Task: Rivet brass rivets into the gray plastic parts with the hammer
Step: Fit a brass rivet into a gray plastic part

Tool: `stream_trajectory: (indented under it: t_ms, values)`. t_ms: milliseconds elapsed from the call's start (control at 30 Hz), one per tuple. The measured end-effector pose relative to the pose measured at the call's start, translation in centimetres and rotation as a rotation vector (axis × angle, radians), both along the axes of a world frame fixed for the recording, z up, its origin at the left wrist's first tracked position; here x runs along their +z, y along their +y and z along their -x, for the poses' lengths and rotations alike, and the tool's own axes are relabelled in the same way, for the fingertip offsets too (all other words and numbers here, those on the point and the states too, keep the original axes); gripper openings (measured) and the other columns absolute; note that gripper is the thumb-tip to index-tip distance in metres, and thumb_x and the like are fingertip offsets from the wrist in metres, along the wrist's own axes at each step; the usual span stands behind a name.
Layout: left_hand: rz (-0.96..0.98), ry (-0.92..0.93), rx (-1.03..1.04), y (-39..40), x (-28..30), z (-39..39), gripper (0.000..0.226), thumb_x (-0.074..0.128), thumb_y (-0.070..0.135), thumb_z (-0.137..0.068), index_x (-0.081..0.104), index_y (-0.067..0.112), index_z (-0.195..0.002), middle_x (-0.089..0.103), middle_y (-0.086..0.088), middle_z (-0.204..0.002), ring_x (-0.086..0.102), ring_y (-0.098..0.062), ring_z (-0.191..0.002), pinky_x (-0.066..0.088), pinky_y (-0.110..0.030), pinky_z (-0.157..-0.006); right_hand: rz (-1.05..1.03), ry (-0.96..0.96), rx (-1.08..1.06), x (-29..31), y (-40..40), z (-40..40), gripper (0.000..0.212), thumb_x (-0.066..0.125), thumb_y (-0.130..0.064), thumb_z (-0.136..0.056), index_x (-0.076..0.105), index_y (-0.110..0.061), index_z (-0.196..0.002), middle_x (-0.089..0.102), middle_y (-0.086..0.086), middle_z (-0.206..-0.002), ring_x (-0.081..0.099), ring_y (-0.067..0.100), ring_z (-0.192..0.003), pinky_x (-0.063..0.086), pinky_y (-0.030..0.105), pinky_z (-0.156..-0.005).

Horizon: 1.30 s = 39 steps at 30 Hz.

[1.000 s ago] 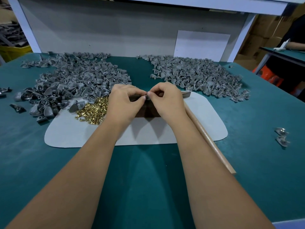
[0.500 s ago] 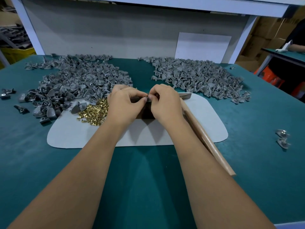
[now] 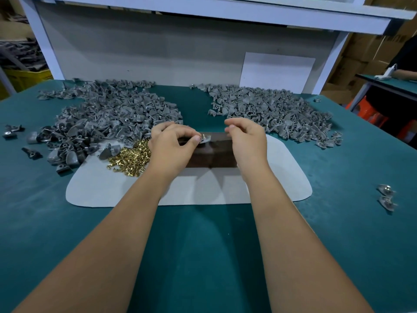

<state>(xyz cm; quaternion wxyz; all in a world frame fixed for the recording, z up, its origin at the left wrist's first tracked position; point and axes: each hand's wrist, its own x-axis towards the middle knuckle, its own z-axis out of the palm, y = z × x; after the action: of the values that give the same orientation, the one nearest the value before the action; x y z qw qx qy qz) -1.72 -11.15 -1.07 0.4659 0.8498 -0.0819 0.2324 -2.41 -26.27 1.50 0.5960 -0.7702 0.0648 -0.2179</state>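
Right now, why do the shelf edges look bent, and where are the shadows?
Head view: the wide-angle lens bows the white shelf and table edges; two soft shadows fan toward the viewer from the dark block across the white mat; the picture's edges smear slightly.
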Motion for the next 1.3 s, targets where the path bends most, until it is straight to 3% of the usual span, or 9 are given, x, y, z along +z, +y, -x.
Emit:
stream_trajectory:
  t_ms: [167,333,533,767,967,1300]
  values:
    - [0.013,0.019,-0.024,0.1,-0.2,-0.1,0.020,0.068,0.023,-0.091,0.064,0.041,-0.082,0.053,0.037,-0.090,0.033,-0.018,-0.133,0.023,-0.045,-0.115,0.067,-0.006,0.010,-0.4,0.0,-0.3,0.023,0.053,-0.009,-0.090,0.071,-0.024,-0.090,0.065,-0.016,-0.084,0.057,-0.004,-0.080,0.041,0.006,-0.066]
    - [0.009,0.009,-0.025,0.2,-0.2,-0.2,0.020,0.068,0.024,-0.091,0.064,0.042,-0.083,0.053,0.036,-0.090,0.033,-0.017,-0.133,0.023,-0.045,-0.115,0.099,-0.017,0.017,-0.5,0.1,-0.1,0.025,0.052,-0.008,-0.090,0.070,-0.025,-0.089,0.065,-0.016,-0.085,0.057,-0.002,-0.080,0.040,0.012,-0.067]
    - [0.002,-0.013,-0.026,0.2,-0.1,0.0,0.016,0.070,0.023,-0.090,0.068,0.038,-0.087,0.057,0.030,-0.091,0.034,-0.018,-0.131,0.024,-0.045,-0.114,0.255,-0.071,0.064,-0.5,0.7,0.0,0.019,0.056,-0.009,-0.089,0.071,-0.020,-0.089,0.068,-0.003,-0.096,0.060,0.009,-0.091,0.046,0.021,-0.084]
    - [-0.065,-0.071,-0.015,0.0,0.2,0.2,0.008,0.072,0.023,-0.088,0.077,0.024,-0.094,0.058,0.024,-0.093,0.035,-0.020,-0.129,0.025,-0.048,-0.112,0.539,-0.086,0.096,-0.9,1.2,-0.5,0.007,0.065,-0.020,-0.086,0.070,-0.020,-0.081,0.066,0.001,-0.087,0.057,0.015,-0.082,0.046,0.032,-0.077]
    - [-0.056,-0.079,0.009,-0.1,0.1,0.1,0.009,0.076,0.023,-0.083,0.077,0.022,-0.091,0.059,0.022,-0.090,0.037,-0.019,-0.127,0.029,-0.048,-0.110,0.604,-0.073,0.085,-0.6,1.6,-0.5,0.013,0.063,-0.024,-0.084,0.064,-0.021,-0.071,0.063,-0.003,-0.075,0.058,0.017,-0.076,0.048,0.033,-0.070]
    - [-0.009,-0.021,-0.027,-0.2,0.2,0.0,0.019,0.078,0.029,-0.079,0.064,0.042,-0.078,0.061,0.020,-0.090,0.042,-0.021,-0.128,0.028,-0.046,-0.111,0.884,-0.058,0.088,0.5,2.1,-0.1,0.008,0.055,-0.020,-0.087,0.061,-0.015,-0.086,0.061,0.005,-0.093,0.054,0.024,-0.094,0.049,0.037,-0.077]
